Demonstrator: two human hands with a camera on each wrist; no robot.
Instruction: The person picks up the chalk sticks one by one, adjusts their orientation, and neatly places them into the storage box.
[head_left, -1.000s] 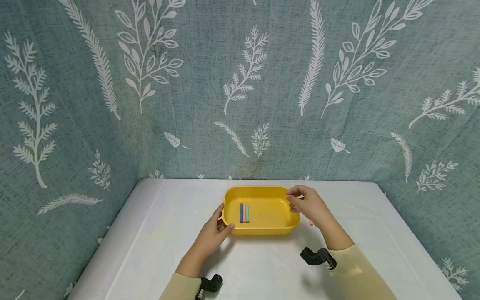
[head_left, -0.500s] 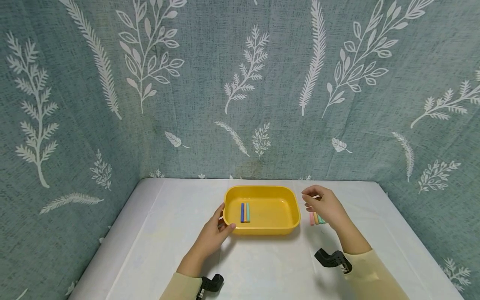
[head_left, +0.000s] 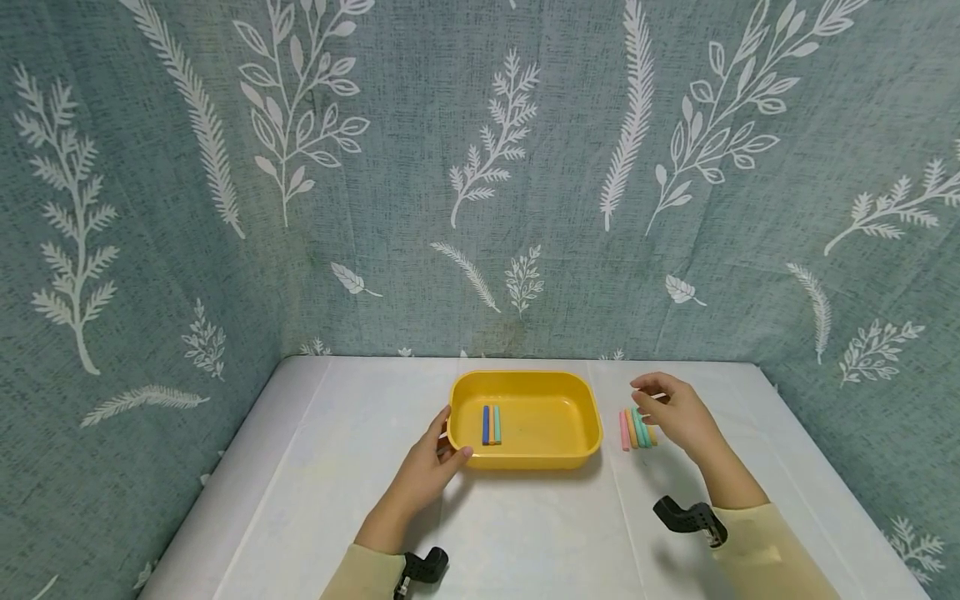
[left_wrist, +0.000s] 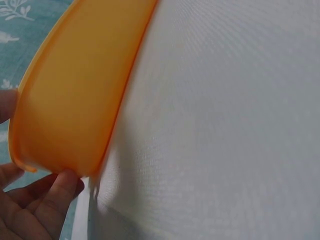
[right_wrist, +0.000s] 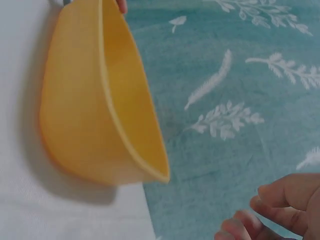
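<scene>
1. On my head feed, the yellow tray sits on the white table, just below the middle of the frame.
2. The left hand grips the tray's lower-left corner, thumb on the near side and fingers around the left end. I read this as a steadying hold, meant to stop the tray from sliding. The left wrist view shows fingertips against the tray's side and edge, with none reaching deep inside, which leaves the inside free.
3. Inside, left of the tray's middle, I see three coloured sticks: a blue stick, an orange stick and a green stick. They lie parallel and close together, which looks deliberate, perhaps for neatness.
4. Right of the tray, on the table, lies another row of sticks, with a pink stick at its left end and orange and green ones beside it. Their right part is partly covered from my angle, so I can't count them surely.
5. The right hand hangs over that row, fingers loosely bent, thumb and forefinger near each other. I see nothing between them; whether the tips touch, I can't tell. That half-pinch probably suits such thin pieces.
</scene>
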